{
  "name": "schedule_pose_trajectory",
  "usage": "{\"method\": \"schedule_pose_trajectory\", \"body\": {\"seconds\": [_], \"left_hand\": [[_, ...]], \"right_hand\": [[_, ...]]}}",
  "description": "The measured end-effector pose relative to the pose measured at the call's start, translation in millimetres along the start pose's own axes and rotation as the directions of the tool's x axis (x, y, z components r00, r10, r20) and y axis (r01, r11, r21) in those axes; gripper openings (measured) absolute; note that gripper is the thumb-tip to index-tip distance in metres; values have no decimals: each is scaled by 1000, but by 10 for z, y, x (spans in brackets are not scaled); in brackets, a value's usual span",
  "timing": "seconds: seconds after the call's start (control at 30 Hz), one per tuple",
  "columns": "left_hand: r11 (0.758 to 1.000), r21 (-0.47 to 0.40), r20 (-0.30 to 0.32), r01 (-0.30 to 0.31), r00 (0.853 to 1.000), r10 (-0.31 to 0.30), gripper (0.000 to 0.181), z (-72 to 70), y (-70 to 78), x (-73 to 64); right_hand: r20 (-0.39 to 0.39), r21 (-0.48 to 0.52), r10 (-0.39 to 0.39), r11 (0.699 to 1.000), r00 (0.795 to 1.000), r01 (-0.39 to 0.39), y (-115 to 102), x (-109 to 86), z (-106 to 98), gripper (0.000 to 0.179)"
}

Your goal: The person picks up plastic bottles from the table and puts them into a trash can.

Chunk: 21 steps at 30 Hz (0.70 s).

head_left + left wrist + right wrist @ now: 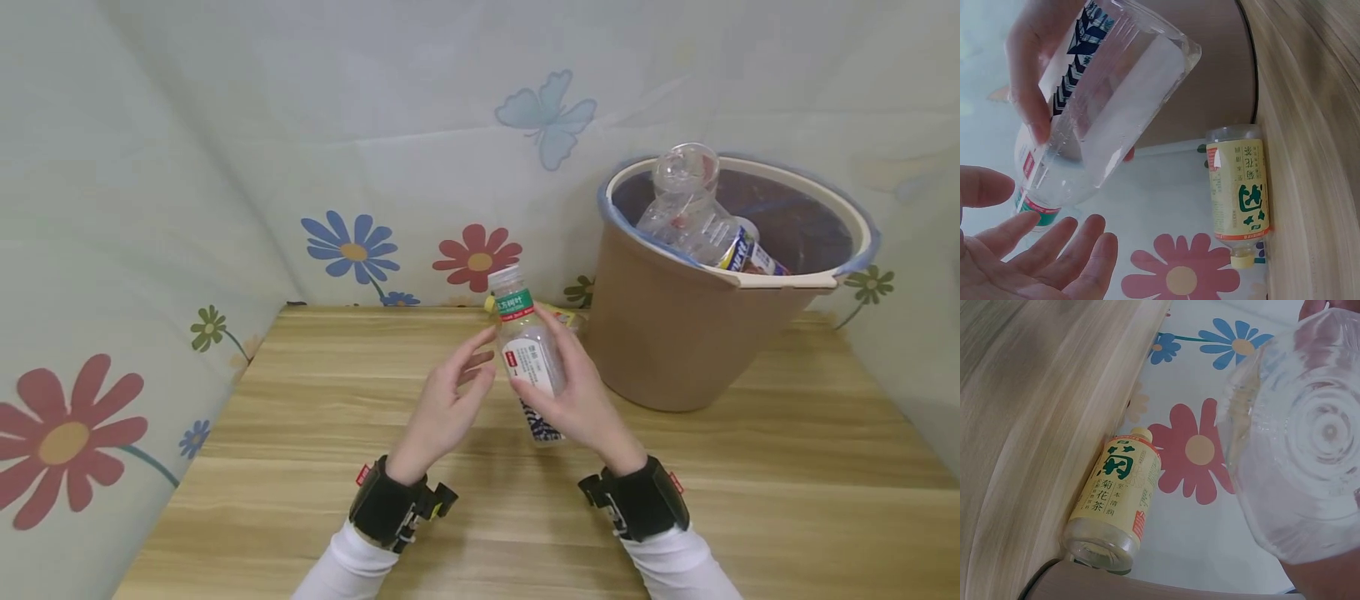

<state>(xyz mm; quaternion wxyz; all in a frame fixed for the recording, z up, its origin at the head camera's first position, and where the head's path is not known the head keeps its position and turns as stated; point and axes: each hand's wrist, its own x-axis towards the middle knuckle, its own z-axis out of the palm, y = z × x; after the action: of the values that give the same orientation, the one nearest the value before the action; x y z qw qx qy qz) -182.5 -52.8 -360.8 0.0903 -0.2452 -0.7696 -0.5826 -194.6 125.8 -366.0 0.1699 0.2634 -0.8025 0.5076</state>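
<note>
My right hand point(581, 396) grips a clear plastic bottle point(528, 342) with a white cap, a green and red band and a white label. The bottle is tilted above the table, cap end away from me. Beside its left side is my left hand point(450, 400), fingers spread and slightly bent, the fingertips close to the green band point(1044, 215) in the left wrist view. The right wrist view looks at the bottle's clear base point(1329, 431). Behind it a second bottle point(1238, 187), with a yellow label and yellow cap, lies on its side on the table, mostly hidden in the head view.
A brown bin point(667, 333) with a pale rim and a bag lining stands at the back right. Clear empty bottles point(690, 208) stick up inside it. The wood-grain table point(315, 467) ends at a flower-printed cloth wall point(375, 125).
</note>
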Motion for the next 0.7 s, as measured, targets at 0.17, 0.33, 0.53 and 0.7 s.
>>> {"method": "schedule_pose_trajectory", "body": {"seconds": [0.17, 0.33, 0.53, 0.7], "left_hand": [[998, 62, -40, -28, 999, 31, 44, 24, -114, 18], [979, 191, -62, -65, 995, 78, 48, 59, -275, 76], [951, 289, -80, -111, 987, 140, 49, 67, -221, 107], [939, 309, -76, -148, 981, 179, 50, 97, -199, 149]], "right_hand": [[-32, -59, -1, 998, 1000, -1, -12, 2, -22, 83], [-63, -98, 11, 995, 998, -17, -50, 14, -106, 83], [-71, -153, -19, 988, 997, 8, 88, 32, -204, 82], [-59, -221, -81, 973, 995, 66, 133, 157, -387, 81]]}}
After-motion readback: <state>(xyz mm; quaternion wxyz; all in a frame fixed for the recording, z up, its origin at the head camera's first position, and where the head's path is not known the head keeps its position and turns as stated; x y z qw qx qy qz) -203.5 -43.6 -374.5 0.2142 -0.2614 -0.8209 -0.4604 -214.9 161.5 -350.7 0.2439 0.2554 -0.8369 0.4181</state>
